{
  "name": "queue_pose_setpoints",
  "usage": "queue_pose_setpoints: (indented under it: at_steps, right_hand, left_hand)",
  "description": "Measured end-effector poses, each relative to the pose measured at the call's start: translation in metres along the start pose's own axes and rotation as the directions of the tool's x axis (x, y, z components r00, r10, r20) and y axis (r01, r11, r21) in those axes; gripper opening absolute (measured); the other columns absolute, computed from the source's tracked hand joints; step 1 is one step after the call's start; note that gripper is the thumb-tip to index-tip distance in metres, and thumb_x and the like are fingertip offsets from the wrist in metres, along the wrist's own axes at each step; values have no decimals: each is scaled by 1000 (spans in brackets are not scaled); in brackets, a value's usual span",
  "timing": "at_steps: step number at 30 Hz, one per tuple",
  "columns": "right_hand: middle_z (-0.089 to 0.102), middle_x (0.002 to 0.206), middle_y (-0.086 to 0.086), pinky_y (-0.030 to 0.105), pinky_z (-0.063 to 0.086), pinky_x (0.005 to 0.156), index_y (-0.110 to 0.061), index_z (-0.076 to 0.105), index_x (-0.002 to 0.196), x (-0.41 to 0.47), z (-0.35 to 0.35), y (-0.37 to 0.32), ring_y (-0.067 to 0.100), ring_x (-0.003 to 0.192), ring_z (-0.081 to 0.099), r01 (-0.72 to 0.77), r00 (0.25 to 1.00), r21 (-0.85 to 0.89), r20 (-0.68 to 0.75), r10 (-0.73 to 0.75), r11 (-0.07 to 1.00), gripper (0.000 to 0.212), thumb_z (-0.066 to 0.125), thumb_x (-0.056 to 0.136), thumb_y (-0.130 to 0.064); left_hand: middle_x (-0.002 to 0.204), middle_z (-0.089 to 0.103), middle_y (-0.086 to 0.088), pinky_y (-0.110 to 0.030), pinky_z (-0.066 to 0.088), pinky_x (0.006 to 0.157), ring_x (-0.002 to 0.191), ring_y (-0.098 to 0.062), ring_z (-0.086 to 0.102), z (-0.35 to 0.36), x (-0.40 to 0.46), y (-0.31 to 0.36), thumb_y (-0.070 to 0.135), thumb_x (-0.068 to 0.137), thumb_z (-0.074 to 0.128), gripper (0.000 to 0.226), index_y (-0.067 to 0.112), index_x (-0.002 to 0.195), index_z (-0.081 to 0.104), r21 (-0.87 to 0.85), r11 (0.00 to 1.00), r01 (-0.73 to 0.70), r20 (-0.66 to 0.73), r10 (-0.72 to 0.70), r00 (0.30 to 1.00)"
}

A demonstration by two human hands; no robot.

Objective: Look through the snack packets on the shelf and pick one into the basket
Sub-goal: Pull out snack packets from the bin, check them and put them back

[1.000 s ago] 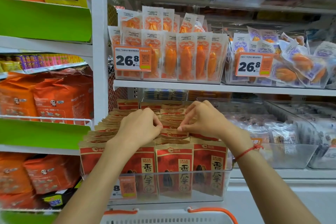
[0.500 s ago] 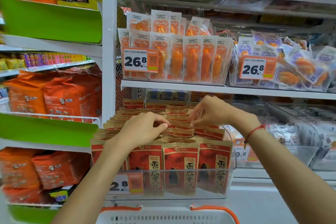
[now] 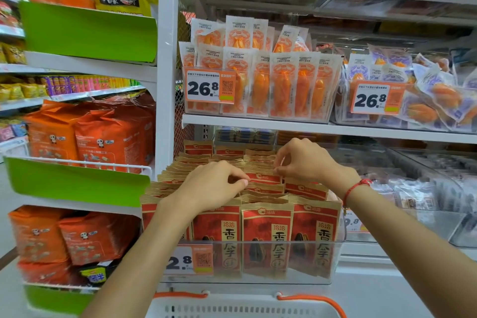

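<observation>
left hand (image 3: 215, 183): grip curled, fingertips on packet tops | red snack packets (image 3: 265, 230): upright rows in clear bin (image 3: 333, 261), 12 o'clock of basket (image 3: 165, 310) | right hand (image 3: 304, 160): grip pinching a rear packet top | risk: neighbours may lift out too, packed tight

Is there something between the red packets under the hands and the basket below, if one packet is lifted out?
Only the clear bin's front wall stands between the red packets and the basket. A packet lifted up clears it. Both the left hand and right hand already touch the packet tops.
</observation>
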State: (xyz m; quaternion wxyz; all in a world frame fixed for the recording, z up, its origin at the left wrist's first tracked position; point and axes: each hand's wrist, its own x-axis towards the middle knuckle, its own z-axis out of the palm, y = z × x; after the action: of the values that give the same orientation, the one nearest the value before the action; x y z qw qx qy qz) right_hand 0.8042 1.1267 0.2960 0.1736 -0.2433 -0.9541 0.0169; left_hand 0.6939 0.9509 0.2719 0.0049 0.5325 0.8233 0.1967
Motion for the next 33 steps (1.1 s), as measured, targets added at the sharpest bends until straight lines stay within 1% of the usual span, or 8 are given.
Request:
queue_pose_setpoints:
  at_steps: [7,9,12,16,24,27,30,33]
  right_hand:
    - [73,98,-6,36,56,80,-24,78,90,-2,-5,-5,16,88,66,-8,996,-13,94,9,1000,12,73,84,-33]
    - [73,96,-6,36,56,80,-25,77,91,-2,-5,-5,16,87,66,-17,993,-21,118,19,1000,16,74,82,-37]
    - [72,91,-6,33,53,76,-25,76,88,-4,-1,-2,16,86,66,-33,994,-46,104,38,998,18,75,81,-42]
    - [69,88,-10,32,52,74,-30,73,83,-9,5,2,14,87,65,-19,1000,20,24,18,1000,11,74,82,-41]
    - [68,83,-11,42,57,76,-31,64,90,-13,-10,7,10,79,66,118,974,249,-216,-64,961,5,65,91,-35]
    - [69,82,-8,41,58,71,-29,62,91,-19,-15,0,8,73,67,211,934,351,-349,-81,912,3,64,92,-31]
    - [69,84,-10,36,57,74,-24,66,94,-29,-17,-5,6,76,66,281,894,457,-443,-57,844,4,65,91,-27]
    - [68,98,-12,33,56,82,-25,62,117,-35,-12,-4,5,89,64,238,920,518,-391,-20,822,35,71,85,-33]
  left_hand:
    - [92,66,18,-34,45,95,50,5,41,1,1,0,43,101,43,32,34,126,62,-9,1000,-16,-40,16,999]
    - [103,69,14,-34,46,92,61,0,55,1,1,1,43,101,43,32,34,126,62,-2,1000,-11,-55,11,998]
    - [118,68,10,-35,50,93,100,-16,65,5,4,-2,39,100,48,29,34,124,62,-43,998,43,-155,-49,987]
    - [114,66,14,-24,44,80,104,-6,61,13,11,-7,28,100,51,32,33,131,55,-120,990,81,-374,-120,920]
    - [131,60,12,-37,47,94,121,-13,55,26,23,0,38,94,59,55,27,145,40,-237,970,52,-361,-137,922]
    - [127,63,7,-36,48,93,117,-14,58,25,24,0,39,90,66,55,26,139,46,-261,965,9,-356,-105,929]
    - [111,66,9,-25,45,77,99,-8,62,19,21,1,36,89,68,39,27,123,52,-269,962,-51,-446,-78,891]
    - [108,66,13,-28,52,80,96,-6,65,18,17,3,34,89,68,28,27,111,53,-303,945,-124,-512,-52,858]
